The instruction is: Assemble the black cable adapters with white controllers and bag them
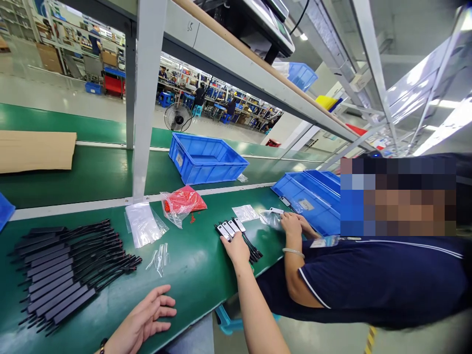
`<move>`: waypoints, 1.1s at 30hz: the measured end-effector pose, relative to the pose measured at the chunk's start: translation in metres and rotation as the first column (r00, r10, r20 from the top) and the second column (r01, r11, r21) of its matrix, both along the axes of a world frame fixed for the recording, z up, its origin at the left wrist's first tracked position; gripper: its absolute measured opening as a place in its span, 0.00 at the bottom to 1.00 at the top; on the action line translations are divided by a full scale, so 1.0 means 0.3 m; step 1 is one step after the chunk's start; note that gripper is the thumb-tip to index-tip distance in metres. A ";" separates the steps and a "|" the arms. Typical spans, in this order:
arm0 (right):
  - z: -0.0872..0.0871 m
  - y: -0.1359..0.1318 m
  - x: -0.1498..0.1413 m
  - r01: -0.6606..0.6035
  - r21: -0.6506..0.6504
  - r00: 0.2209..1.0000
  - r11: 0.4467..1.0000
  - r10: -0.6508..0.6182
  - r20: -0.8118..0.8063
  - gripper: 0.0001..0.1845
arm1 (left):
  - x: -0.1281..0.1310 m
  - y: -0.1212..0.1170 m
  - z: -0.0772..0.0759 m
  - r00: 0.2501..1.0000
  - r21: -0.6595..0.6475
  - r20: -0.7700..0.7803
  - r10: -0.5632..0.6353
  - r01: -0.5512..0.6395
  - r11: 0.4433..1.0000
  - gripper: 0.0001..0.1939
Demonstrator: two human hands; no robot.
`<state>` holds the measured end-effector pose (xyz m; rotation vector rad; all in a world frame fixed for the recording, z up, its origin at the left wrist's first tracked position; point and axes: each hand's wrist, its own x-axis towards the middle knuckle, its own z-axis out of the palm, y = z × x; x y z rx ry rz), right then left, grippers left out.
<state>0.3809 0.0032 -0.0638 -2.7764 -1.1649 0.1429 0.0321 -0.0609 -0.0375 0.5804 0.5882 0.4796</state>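
My left hand (147,314) lies open, palm down, on the green table top (195,265) near its front edge, holding nothing. To its left lies a big spread of flat black parts with thin cables (70,270). My right hand (236,248) reaches forward onto a small bundle of black parts with white labels (232,228). Its fingers are bent down over their cables. A co-worker in a navy shirt (368,280) stands at the right. That person's hands (295,223) handle a clear plastic bag (271,216).
Clear bags (142,223), smaller clear bags (160,255) and a bag of red pieces (184,201) lie mid-table. Blue bins sit behind (206,160) and at the right (313,194). A grey post (145,113) rises from the table. Cardboard (37,150) lies at the far left.
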 end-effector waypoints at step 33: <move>0.115 -0.127 -0.232 -0.345 0.144 0.937 0.927 0.350 -0.012 0.11 | -0.435 -0.081 0.122 0.105 0.745 -0.532 0.841 0.530 0.405 0.09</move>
